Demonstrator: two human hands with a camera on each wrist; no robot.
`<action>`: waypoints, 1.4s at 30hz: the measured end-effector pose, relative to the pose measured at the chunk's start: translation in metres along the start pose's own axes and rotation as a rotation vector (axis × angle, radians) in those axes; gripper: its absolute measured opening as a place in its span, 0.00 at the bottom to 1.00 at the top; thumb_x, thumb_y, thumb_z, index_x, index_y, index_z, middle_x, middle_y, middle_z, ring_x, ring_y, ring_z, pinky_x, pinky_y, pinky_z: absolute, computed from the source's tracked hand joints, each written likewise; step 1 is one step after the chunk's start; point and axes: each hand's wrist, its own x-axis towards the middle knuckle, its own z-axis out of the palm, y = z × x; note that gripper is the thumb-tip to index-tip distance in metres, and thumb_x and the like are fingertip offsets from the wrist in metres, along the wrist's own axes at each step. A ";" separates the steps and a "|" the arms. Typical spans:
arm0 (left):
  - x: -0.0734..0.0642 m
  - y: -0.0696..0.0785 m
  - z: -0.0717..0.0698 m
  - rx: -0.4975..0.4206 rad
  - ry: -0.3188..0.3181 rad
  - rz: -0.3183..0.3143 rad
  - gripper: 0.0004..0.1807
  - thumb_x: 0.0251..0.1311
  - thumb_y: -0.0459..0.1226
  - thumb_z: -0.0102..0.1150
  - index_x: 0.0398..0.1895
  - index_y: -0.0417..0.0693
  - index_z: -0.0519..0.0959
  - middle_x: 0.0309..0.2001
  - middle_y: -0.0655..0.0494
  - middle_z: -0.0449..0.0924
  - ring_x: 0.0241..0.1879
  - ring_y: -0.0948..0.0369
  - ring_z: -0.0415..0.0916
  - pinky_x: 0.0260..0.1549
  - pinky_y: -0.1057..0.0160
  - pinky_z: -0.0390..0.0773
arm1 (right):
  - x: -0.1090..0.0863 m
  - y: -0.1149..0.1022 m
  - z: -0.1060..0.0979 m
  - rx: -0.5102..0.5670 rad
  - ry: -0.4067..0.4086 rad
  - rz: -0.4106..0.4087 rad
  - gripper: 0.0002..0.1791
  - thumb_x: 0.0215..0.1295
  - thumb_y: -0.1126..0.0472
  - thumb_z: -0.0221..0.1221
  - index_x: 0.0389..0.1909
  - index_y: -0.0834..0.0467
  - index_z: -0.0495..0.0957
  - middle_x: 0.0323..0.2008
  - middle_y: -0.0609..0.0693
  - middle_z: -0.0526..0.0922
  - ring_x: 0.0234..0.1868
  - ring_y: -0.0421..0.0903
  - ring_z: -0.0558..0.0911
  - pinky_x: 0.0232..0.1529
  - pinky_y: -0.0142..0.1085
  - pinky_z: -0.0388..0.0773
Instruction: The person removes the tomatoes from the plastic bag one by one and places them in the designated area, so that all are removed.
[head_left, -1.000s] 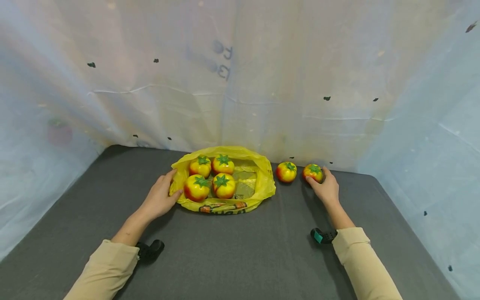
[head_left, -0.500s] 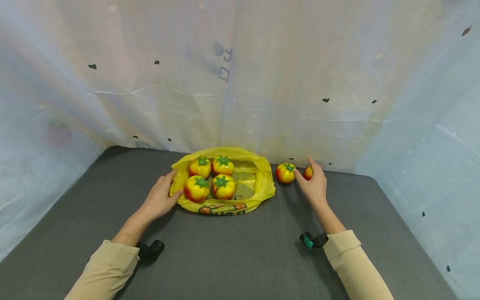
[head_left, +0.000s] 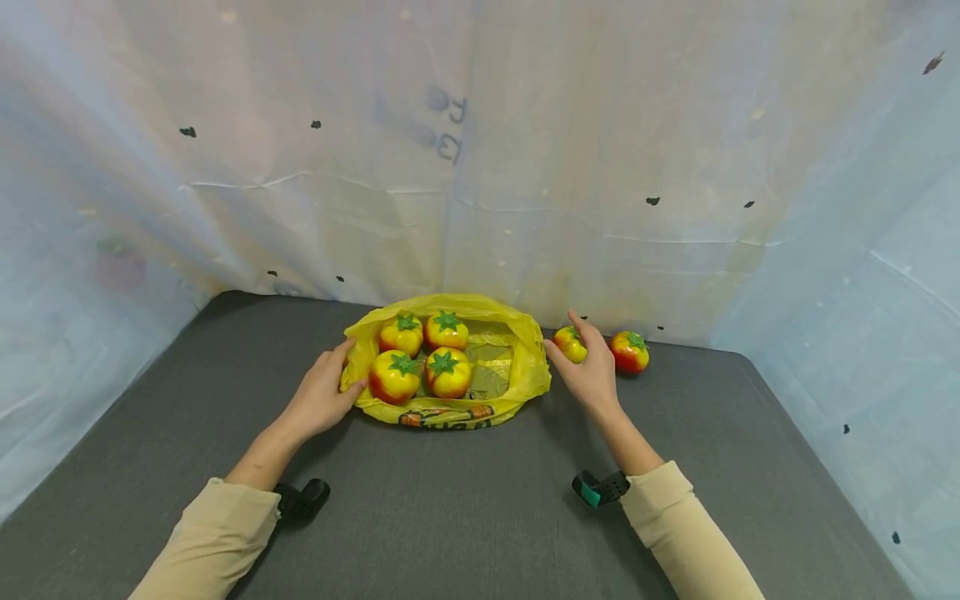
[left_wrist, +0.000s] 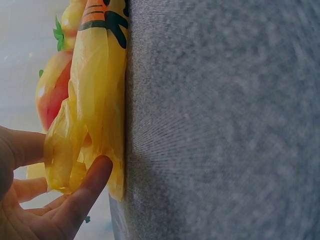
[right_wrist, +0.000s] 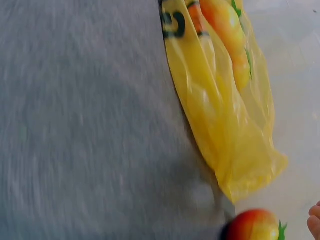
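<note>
Grey table supports a yellow bag of four tomatoes, its left rim pinched by the left hand, while the right hand, grip spread, fronts a loose tomato beside it, which a glancing fingertip could roll toward the pale sheet.

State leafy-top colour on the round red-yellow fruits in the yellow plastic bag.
Green leafy tops; they show best in the head view.
</note>
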 end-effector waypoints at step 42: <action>0.003 0.000 -0.001 0.006 -0.008 -0.024 0.35 0.64 0.32 0.55 0.69 0.25 0.53 0.55 0.26 0.66 0.52 0.38 0.68 0.49 0.40 0.68 | -0.016 -0.046 0.076 0.107 -0.441 -0.122 0.39 0.59 0.52 0.66 0.69 0.59 0.63 0.67 0.58 0.68 0.65 0.58 0.69 0.62 0.50 0.67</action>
